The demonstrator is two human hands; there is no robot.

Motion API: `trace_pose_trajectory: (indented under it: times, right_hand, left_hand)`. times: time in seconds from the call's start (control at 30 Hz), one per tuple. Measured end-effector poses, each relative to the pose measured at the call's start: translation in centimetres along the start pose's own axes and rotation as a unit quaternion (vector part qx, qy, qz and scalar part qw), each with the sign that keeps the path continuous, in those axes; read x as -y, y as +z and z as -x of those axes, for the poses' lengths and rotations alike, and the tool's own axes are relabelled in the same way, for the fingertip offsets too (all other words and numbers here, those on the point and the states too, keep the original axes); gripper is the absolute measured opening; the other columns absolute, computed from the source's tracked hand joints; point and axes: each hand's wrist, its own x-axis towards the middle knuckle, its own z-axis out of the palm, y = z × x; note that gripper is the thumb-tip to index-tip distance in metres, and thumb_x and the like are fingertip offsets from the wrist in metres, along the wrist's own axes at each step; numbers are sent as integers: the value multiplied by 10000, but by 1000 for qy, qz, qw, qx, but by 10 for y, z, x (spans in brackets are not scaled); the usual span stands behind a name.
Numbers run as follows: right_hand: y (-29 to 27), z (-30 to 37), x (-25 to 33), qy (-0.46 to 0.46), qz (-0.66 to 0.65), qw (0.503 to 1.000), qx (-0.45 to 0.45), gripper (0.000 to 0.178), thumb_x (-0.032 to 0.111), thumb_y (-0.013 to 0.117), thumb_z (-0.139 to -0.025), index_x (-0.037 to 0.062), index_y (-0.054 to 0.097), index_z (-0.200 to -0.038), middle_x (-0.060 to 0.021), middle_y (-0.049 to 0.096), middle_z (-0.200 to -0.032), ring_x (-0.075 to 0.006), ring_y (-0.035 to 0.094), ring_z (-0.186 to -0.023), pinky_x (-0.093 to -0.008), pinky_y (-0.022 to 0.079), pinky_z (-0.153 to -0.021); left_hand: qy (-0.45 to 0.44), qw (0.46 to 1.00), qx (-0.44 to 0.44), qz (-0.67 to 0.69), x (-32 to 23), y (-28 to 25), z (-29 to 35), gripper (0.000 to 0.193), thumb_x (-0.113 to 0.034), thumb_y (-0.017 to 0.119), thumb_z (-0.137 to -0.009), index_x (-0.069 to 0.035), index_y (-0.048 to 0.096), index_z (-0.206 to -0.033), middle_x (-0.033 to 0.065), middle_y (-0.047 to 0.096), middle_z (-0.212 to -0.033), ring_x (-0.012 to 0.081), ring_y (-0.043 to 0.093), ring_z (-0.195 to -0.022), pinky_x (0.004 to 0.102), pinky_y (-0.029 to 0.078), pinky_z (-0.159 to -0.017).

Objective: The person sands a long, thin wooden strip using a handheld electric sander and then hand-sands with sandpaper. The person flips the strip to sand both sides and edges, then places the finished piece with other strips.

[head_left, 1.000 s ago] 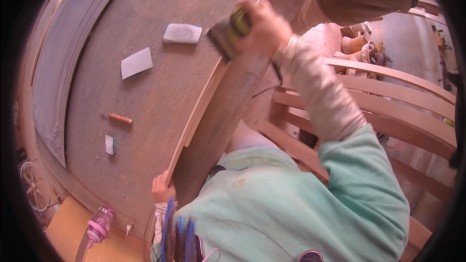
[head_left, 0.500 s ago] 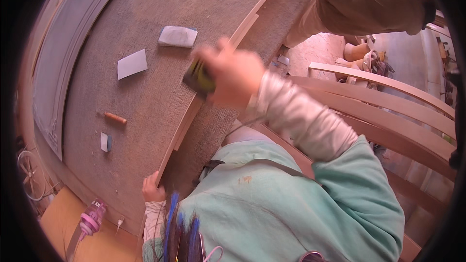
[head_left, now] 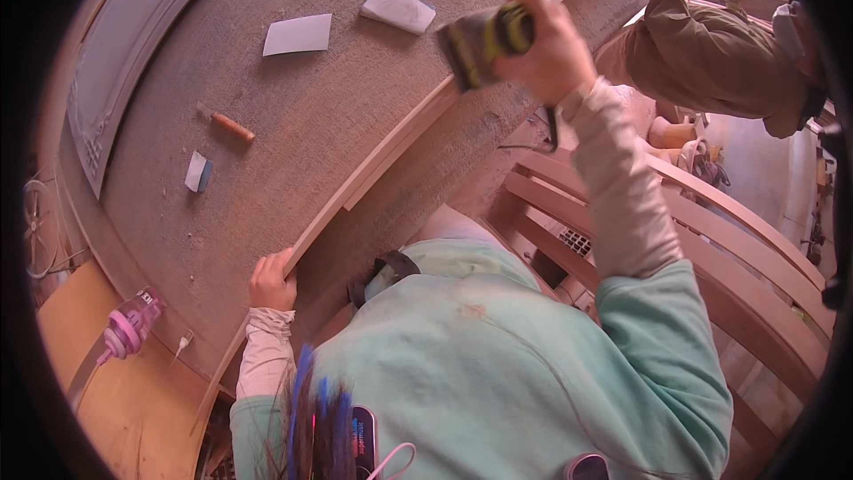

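A black and yellow power sander (head_left: 468,52) is gripped in my right hand (head_left: 558,58), its flat side toward the far part of a long, thin wooden strip (head_left: 378,158). It is smeared by motion, so I cannot tell whether it touches the wood. A dark cord hangs below that hand. Nearer to me, my left hand (head_left: 273,283) is closed over the strip's near end, fingers bent across its edge. The strip runs along the front of a rough, carpet-like work surface (head_left: 293,124).
On the surface lie a white sheet (head_left: 298,36), a white pad (head_left: 397,11), a small white block (head_left: 197,172) and a wooden-handled tool (head_left: 233,127). A carved panel (head_left: 133,71) lines the far left. Curved wooden slats (head_left: 711,267) stand right; a person's trousers (head_left: 711,62) show beyond.
My right hand has carried the sander farther along the strip, away from me and to the right. The left hand still holds the near end. The whole view has turned somewhat.
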Motion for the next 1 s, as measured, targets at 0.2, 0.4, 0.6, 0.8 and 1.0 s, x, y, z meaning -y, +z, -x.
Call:
trace_pose_trajectory:
  times: [0.2,0.4,0.6,0.8,1.0]
  right_hand:
    - [45,107,96,-154,-78,979,108,690,221,808,-650,216,481,-1257,-184,516,-1105,-396,689,-786,-477,590,-625]
    - [41,150,132,-175,-112,965,162,584,169,761,-717,210,505,-1240,-173,502,-1042,-374,674,-761,-458,567,-600]
    - [14,82,85,-8,-46,995,83,695,234,813,-681,181,470,-1284,-204,517,-1143,-413,683,-882,-460,584,-739]
    - [-22,-15,-11,156,-4,988,-8,734,391,789,-738,165,488,-1369,-213,558,-1205,-376,657,-1059,-420,554,-923]
    - [-56,-92,-115,191,17,978,-78,841,297,808,-653,82,477,-1395,-197,664,-1126,-283,695,-978,-341,600,-794]
  left_hand:
    - [8,1000,9,5,6,3,-2,383,25,673,-750,-78,653,-1118,123,681,-975,348,634,-880,433,522,-780]
    - [2,1000,11,17,4,6,-2,375,21,663,-758,-79,659,-1120,127,684,-984,360,635,-889,441,519,-789]
    - [-22,999,16,28,-4,-2,-3,325,11,666,-791,-63,669,-1108,140,683,-980,371,635,-896,453,513,-795]
    - [-17,1000,10,14,1,2,-3,305,-2,683,-798,-54,673,-1098,144,686,-972,371,638,-896,453,514,-793]
    - [-2,1000,5,2,-1,1,-6,321,9,691,-780,-59,673,-1094,139,681,-948,363,635,-870,453,513,-773]
